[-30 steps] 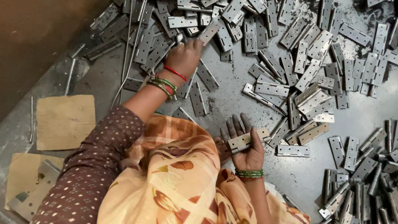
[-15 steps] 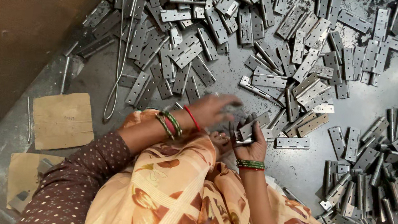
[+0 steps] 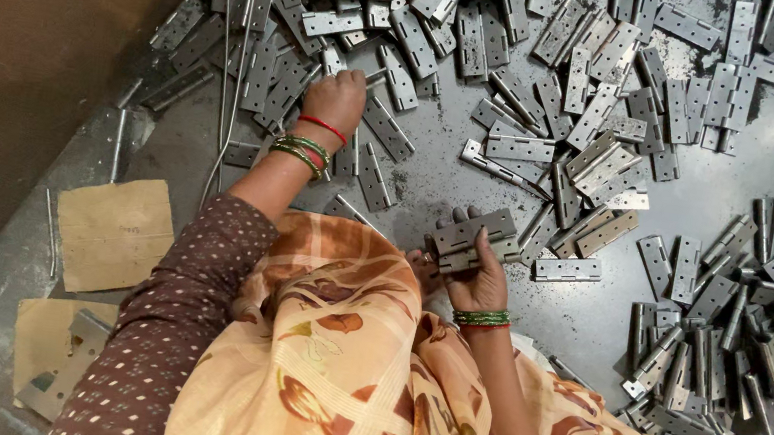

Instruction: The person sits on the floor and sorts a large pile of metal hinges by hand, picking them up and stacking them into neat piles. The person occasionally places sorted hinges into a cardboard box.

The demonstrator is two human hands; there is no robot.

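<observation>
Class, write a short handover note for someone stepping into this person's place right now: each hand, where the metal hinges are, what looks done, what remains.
Left hand: stretched out, fingers down on the loose hinges in the pile ahead; grip not clear.
Right hand: closed on a hinge stack, held near the lap.
Done: a few hinges gathered in the right hand.
Left: many hinges lie scattered over the metal floor, with a separate heap to the right. Cardboard pieces lie on the left.

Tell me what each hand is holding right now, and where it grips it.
The right hand holds a metal hinge by its lower long edge. The left hand rests on the hinge pile; any grip is hidden.
</observation>
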